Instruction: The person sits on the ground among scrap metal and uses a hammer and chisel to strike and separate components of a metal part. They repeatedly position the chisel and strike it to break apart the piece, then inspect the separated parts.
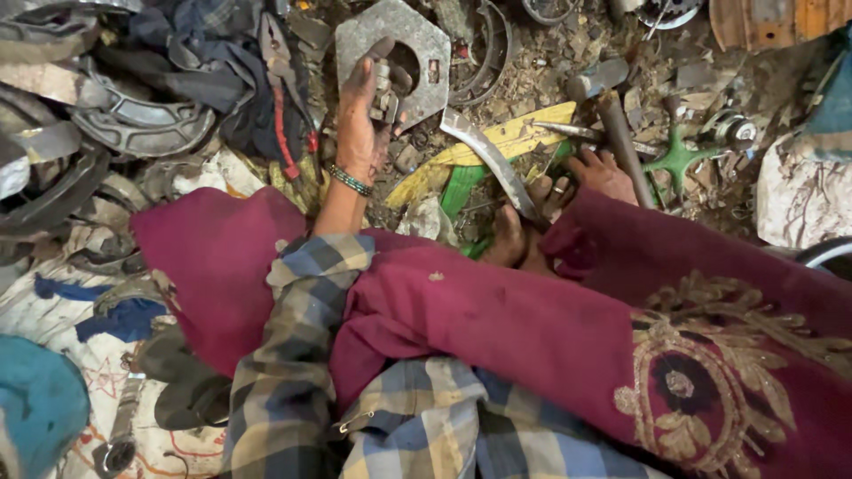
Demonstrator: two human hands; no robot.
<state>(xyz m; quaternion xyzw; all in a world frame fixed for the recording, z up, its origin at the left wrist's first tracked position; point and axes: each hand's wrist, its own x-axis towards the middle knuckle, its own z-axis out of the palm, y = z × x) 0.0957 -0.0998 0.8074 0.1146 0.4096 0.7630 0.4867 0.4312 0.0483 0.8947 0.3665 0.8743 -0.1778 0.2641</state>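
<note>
The person sits low on the ground, a maroon shawl (550, 328) with gold embroidery draped over a checked shirt (293, 355), and works amid a litter of scrap metal. The left hand (362, 111), a beaded bangle at its wrist, reaches to the far side and closes its fingers around a small grey metal fitting (384, 89), holding it against the round hole of a flat hexagonal steel plate (390, 40) that lies on the debris. The fitting seems to be only at the hole, not seated in it; by my reading the fitting-up is at an early stage, with nothing yet fastened.

The right hand (599, 173) lies nearer and to the right, fingers curled down loosely over the rubbish beside a curved metal strip (493, 160); I cannot tell whether it truly grips anything. A ring shows on one finger. A bare foot (510, 239) presses on the near end of that strip, just below the hand.

So the plate and fitting sit at the left hand, well apart from the right. Around them: a hammer (612, 115) just right of the right hand, a green cross-shaped piece (679, 155) farther right, yellow and green plastic scraps under the strip, pliers with red handles (282, 98) on dark cloth at the left, and curved brake-shoe-like parts (133, 124) piled far left.
</note>
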